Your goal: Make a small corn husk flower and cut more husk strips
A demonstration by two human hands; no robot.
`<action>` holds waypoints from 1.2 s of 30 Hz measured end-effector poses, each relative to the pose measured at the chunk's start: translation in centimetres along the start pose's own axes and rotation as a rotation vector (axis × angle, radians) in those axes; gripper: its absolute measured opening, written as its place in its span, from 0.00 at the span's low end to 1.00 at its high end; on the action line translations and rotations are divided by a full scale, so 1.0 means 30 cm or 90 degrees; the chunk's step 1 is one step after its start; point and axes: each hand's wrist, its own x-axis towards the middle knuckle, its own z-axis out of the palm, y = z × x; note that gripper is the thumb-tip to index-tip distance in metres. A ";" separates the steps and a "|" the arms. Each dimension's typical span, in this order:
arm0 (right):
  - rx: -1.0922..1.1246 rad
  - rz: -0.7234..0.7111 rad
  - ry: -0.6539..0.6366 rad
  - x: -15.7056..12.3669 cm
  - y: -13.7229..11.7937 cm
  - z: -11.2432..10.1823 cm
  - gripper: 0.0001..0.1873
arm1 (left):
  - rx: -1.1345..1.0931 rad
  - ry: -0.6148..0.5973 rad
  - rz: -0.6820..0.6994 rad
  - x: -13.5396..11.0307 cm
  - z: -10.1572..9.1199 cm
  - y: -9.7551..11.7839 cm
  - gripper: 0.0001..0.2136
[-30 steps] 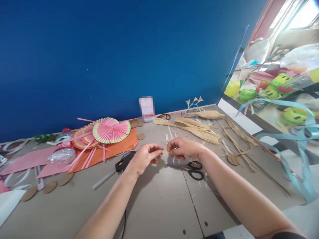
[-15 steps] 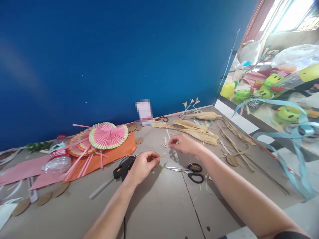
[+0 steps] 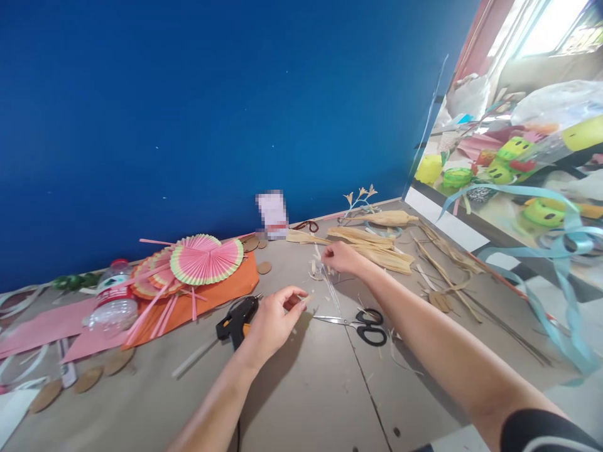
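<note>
My left hand (image 3: 281,317) is closed in a pinch over the middle of the table, a small pale sliver (image 3: 308,299) at its thumb and fingertip. Farther forward, my right hand (image 3: 343,258) has its fingers drawn together; whatever is between them is hidden or too small to name. Pale scraps (image 3: 315,270) lie just left of it. Black-handled scissors (image 3: 370,326) rest between the two arms, blades pointing left. Dried corn husks (image 3: 384,256) spread out behind and right of my right hand. A black glue gun (image 3: 237,320) lies left of my left hand.
Pink paper fans (image 3: 207,258) lie on an orange sheet (image 3: 249,274), beside a plastic bottle (image 3: 113,301). Cardboard discs (image 3: 88,380) sit at the left. A blue panel (image 3: 188,113) rises behind the table. Light-blue ribbon (image 3: 560,295) hangs at the right, near a small husk-flower sprig (image 3: 362,196).
My right hand has shifted slightly up, away from the scissors. My left hand has moved a little right, uncovering more of the glue gun. The view has shifted slightly.
</note>
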 end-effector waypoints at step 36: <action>0.225 -0.079 0.080 -0.150 0.067 0.073 0.06 | -0.013 0.080 -0.009 0.017 -0.005 0.026 0.09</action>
